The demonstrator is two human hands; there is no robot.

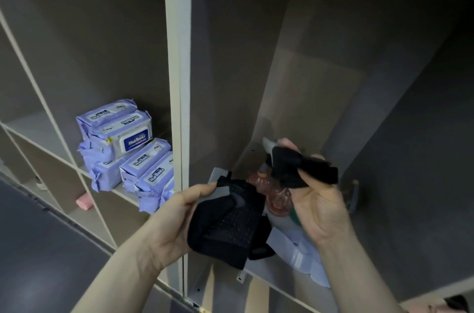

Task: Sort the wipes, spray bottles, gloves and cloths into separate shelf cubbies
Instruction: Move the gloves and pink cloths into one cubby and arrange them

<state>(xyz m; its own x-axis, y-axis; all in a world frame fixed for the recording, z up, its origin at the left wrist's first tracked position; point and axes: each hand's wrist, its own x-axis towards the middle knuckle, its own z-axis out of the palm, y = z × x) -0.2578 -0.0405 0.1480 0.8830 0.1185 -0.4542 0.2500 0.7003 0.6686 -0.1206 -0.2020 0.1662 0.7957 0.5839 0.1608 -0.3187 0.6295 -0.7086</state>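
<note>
A big shelf unit [177, 56] fills the view. It has pale edges and dull brown walls inside, and the light is dim. A tall white post runs down the middle and splits it into cubbies. The floor [38, 248] at the bottom left is dark and grey.

In the left cubby sits a pile of purple wipes packs [123, 148], stacked near the front edge. Below it, in a lower cubby, lies a small pink thing [84, 202].

In the right cubby stand brownish spray bottles [278, 197], close behind the hands. A white cloth or paper [300, 253] lies on the same shelf board, under the right wrist.

The left hand [179, 215] holds a black mesh glove [228, 223] in front of the post, with the thumb and fingers curled round it. The right hand [318, 205] is raised over the right cubby and pinches a second black glove [302, 169] between its bent fingers and thumb. The 2 gloves are near each other but apart.
</note>
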